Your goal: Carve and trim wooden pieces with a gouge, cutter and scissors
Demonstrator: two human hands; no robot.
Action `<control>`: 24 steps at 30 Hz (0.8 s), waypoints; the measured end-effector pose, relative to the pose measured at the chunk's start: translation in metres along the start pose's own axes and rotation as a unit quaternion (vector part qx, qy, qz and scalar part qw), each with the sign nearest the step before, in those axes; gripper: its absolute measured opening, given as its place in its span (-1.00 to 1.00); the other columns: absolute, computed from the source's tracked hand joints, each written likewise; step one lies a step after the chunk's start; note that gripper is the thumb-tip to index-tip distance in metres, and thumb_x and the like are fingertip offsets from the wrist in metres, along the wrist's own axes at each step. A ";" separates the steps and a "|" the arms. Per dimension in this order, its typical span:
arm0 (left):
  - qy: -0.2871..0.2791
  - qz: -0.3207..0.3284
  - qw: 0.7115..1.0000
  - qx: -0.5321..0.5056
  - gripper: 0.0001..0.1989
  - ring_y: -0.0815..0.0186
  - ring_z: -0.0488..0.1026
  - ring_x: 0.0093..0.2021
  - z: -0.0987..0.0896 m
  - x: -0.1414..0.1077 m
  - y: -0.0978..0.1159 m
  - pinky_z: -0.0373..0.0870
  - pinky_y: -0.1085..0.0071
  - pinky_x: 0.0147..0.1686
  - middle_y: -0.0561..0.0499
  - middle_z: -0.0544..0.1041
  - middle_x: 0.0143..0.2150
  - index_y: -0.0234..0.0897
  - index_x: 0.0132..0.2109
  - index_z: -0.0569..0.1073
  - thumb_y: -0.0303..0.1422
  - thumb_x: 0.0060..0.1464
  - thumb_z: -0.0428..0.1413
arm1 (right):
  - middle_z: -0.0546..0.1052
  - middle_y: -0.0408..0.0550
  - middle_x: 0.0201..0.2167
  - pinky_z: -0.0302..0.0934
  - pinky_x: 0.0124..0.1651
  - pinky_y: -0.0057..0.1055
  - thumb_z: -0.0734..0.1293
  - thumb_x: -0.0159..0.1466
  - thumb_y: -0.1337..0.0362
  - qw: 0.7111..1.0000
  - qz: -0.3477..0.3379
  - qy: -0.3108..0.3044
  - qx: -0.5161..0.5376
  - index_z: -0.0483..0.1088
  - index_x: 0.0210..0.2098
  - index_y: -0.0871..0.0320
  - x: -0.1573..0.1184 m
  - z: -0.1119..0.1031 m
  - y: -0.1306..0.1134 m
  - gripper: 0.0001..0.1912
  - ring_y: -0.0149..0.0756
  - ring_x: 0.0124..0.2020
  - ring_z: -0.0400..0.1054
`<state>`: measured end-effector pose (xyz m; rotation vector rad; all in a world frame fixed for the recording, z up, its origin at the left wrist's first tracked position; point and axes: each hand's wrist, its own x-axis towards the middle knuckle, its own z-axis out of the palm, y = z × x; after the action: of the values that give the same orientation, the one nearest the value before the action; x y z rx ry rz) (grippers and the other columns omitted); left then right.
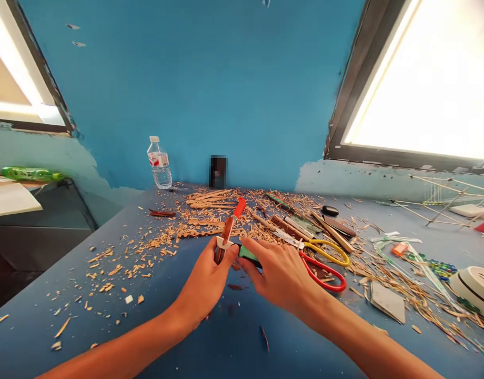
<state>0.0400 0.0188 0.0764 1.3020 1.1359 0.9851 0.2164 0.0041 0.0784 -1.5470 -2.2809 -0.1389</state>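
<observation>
My left hand (206, 279) is closed around a reddish-brown wooden piece (228, 230) that points up and away, with a bright red end (239, 207) and a pale band near the fingers. In my right hand (279, 268) is a green-and-black handled tool (249, 255), gripped between thumb and fingers. Its working end meets the wood beside my left thumb and is hidden. Scissors (324, 252) with one yellow and one red handle lie just beyond my right hand. Dark shavings (235, 287) lie on the blue table below the hands.
Wood chips (159, 237) litter the table (119, 337). A water bottle (160, 166) and a blurred dark upright object (218, 172) stand by the wall. Wooden strips (332, 231) lie past the scissors. To the right are a stick frame (451, 197), grey card (387, 301) and white rounded device (476, 289).
</observation>
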 end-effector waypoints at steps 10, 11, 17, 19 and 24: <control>0.001 -0.046 0.999 -0.021 -0.54 0.48 0.01 -0.67 0.003 0.019 -0.003 -0.07 0.55 -0.70 0.28 0.18 -0.55 -0.17 0.05 0.34 -0.04 0.19 0.27 | 0.57 -0.03 -0.12 0.45 -0.13 -0.22 0.32 0.50 0.04 0.982 0.172 0.082 0.018 0.46 0.07 0.18 0.078 -0.011 0.065 -0.66 -0.27 -0.22 0.50; -0.018 -0.054 0.998 -0.031 -0.54 0.49 -0.02 -0.67 -0.001 0.017 -0.003 -0.07 0.56 -0.71 0.30 0.15 -0.57 -0.17 0.04 0.33 -0.07 0.16 0.30 | 0.56 0.00 -0.06 0.46 -0.07 -0.19 0.31 0.51 0.05 0.980 0.176 0.090 0.033 0.45 0.10 0.18 0.084 -0.015 0.081 -0.64 -0.22 -0.13 0.52; -0.140 -0.075 0.973 -0.164 -0.57 0.51 0.00 -0.60 -0.033 0.009 0.010 0.06 0.61 -0.68 0.21 0.22 -0.46 -0.17 0.03 0.34 -0.03 0.15 0.18 | 0.57 -0.09 -0.27 0.40 -0.25 -0.32 0.23 0.54 0.00 0.979 0.126 0.061 0.146 0.46 0.08 0.17 0.063 -0.017 0.111 -0.61 -0.32 -0.34 0.47; -0.168 -0.091 0.961 -0.200 -0.60 0.52 0.02 -0.59 -0.038 0.006 0.009 0.10 0.61 -0.68 0.19 0.24 -0.42 -0.18 0.02 0.35 -0.04 0.16 0.14 | 0.52 -0.17 -0.43 0.27 -0.37 -0.38 0.14 0.56 -0.07 0.979 0.090 0.045 0.177 0.44 0.11 0.14 0.041 -0.012 0.092 -0.53 -0.32 -0.45 0.40; -0.196 -0.135 0.941 -0.239 -0.65 0.46 0.21 -0.52 -0.036 -0.003 -0.002 0.23 0.59 -0.67 0.13 0.28 -0.34 -0.21 0.00 0.38 -0.13 0.14 0.14 | 0.57 -0.13 -0.33 0.17 -0.30 -0.35 0.11 0.56 -0.04 0.978 0.012 0.046 0.202 0.41 0.07 0.08 -0.007 -0.004 0.036 -0.59 -0.29 -0.37 0.41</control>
<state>0.0035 0.0229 0.0769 0.8672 0.6843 0.6976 0.2526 0.0113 0.0752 -1.3249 -2.0578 0.2425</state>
